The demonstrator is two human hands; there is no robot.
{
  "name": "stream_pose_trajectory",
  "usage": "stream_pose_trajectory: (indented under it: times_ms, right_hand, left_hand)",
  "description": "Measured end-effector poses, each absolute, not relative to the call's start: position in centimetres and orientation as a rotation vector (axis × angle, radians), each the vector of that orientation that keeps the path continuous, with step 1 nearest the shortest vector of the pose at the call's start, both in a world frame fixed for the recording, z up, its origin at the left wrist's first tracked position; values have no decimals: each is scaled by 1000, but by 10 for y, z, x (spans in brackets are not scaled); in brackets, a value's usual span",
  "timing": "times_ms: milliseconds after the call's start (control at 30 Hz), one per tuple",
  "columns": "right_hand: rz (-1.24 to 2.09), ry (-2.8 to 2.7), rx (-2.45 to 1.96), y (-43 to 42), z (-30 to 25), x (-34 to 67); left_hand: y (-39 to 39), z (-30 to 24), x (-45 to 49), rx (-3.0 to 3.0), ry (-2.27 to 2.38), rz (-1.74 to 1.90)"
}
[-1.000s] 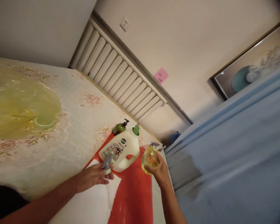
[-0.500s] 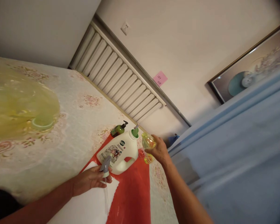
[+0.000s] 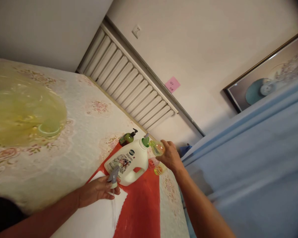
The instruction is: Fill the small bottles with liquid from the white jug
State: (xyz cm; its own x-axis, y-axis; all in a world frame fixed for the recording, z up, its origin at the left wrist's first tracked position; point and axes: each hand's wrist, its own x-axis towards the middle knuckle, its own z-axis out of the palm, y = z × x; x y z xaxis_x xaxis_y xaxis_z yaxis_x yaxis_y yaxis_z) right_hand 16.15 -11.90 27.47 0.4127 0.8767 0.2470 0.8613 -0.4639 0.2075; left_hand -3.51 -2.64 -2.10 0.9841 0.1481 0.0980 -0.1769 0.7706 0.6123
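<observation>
My left hand (image 3: 96, 191) holds a grey spray trigger head (image 3: 113, 175) with its thin dip tube hanging over a white cloth (image 3: 94, 218). My right hand (image 3: 171, 155) grips a small clear yellow bottle (image 3: 157, 148) and tips its mouth against the green spout of a white detergent jug (image 3: 129, 160). The jug lies on its side on a red mat (image 3: 139, 208). A second small yellow bottle (image 3: 160, 169) rests on the mat just below my right hand.
A green pump bottle (image 3: 127, 138) lies behind the jug. A floral tablecloth (image 3: 84, 132) covers the table, with a yellow mesh food cover (image 3: 22, 112) at the left. A white radiator (image 3: 129, 86) lines the wall; blue fabric (image 3: 250, 158) fills the right side.
My right hand has carried the small yellow bottle up from the mat and tipped it toward the jug's green spout. My left hand has stayed put with the spray head.
</observation>
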Motion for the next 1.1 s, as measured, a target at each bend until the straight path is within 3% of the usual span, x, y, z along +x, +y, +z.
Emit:
stream_pose_trajectory:
  times_ms: [1100]
  right_hand:
    - [744, 1558, 2261, -115, 292, 157]
  left_hand:
    - [-27, -16, -38, 692, -39, 182]
